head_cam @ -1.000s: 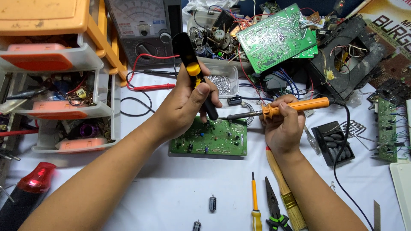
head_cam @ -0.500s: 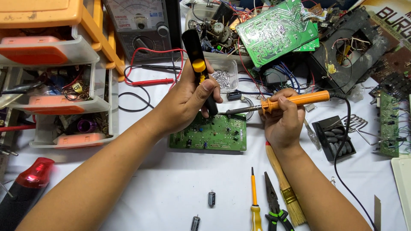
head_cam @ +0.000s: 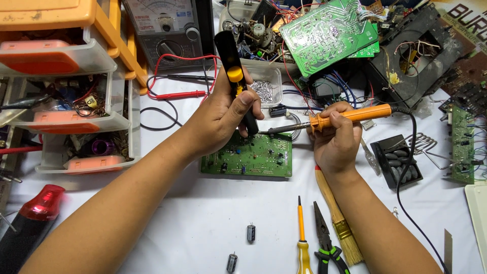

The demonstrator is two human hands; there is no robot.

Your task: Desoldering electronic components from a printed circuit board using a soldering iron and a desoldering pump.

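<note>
A green circuit board lies flat on the white table in the middle of the head view. My left hand grips a black desoldering pump with a yellow button, held upright with its tip down on the board's top edge. My right hand holds an orange-handled soldering iron level, its metal tip pointing left and meeting the pump's tip over the board. The iron's black cord runs down the right side.
Orange-and-clear parts drawers stand at left, an analog multimeter with red and black leads behind. A clear tub of screws, a larger green board and an iron stand lie about. Screwdriver, pliers, brush, capacitors lie in front.
Both hands stay at the board. The view has shifted slightly, and the pump and iron tip remain together at the board's top edge.
</note>
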